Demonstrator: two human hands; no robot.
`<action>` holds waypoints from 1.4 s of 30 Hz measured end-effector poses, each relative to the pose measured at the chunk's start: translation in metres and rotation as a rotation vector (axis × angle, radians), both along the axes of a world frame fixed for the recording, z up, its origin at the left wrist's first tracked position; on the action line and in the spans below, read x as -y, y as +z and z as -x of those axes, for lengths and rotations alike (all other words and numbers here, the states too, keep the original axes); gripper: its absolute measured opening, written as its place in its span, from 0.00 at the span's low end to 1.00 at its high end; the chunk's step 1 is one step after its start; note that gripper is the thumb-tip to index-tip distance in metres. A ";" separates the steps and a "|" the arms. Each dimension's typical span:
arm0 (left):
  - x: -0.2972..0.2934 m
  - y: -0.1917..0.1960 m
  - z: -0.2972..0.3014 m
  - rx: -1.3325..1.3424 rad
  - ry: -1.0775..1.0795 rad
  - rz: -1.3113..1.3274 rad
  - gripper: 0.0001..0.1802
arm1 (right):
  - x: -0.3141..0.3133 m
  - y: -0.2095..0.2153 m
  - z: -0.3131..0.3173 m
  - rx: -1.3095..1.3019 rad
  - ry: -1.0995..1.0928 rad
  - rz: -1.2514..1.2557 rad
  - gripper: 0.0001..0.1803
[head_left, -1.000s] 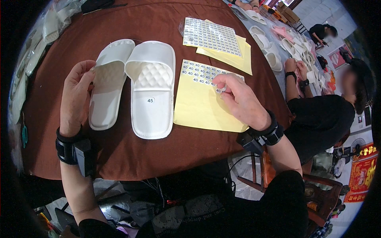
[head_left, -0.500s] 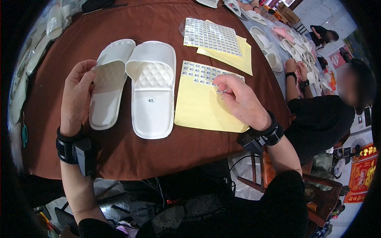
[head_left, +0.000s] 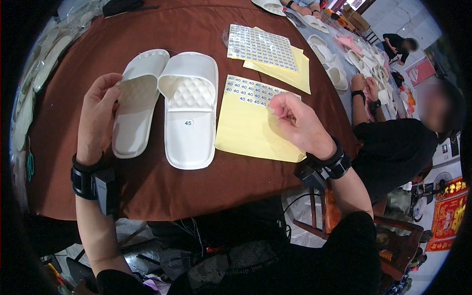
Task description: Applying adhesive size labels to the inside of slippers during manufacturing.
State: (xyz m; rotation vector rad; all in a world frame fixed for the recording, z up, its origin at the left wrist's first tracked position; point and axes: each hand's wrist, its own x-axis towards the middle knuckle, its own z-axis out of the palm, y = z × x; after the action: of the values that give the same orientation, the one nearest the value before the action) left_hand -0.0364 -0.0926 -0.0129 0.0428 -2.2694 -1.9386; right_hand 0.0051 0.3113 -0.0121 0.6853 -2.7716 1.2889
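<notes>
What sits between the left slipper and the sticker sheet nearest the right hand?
The other white slipper, with a round sticker on its insole, in the head view.

Left hand side-on here, fingers curled, thumb close to forefinger; right hand tilted inward, fingers bent, thumb beneath; both forearms stretched forward, well apart!

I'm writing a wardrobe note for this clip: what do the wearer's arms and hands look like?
The left hand and right hand are both ungloved. Each wrist wears a wide black strap, the left strap and right strap, carrying a dark, blocky box. Forearms are bare up to short black sleeves.
</notes>
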 end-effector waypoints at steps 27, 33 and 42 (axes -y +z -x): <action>0.000 -0.001 0.002 -0.022 -0.056 0.009 0.14 | 0.097 0.067 0.016 -0.080 0.314 0.235 0.17; 0.004 -0.008 0.005 -0.054 -0.098 -0.046 0.12 | 0.140 0.069 0.025 -0.082 0.361 0.142 0.15; 0.003 -0.003 0.004 -0.020 -0.096 -0.036 0.13 | 0.183 0.061 0.041 0.011 0.369 0.032 0.15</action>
State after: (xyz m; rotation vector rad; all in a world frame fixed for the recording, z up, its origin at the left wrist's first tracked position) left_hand -0.0406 -0.0954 -0.0155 -0.0828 -2.2633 -2.0173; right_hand -0.0362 0.1281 0.0494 1.2353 -2.7118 1.3855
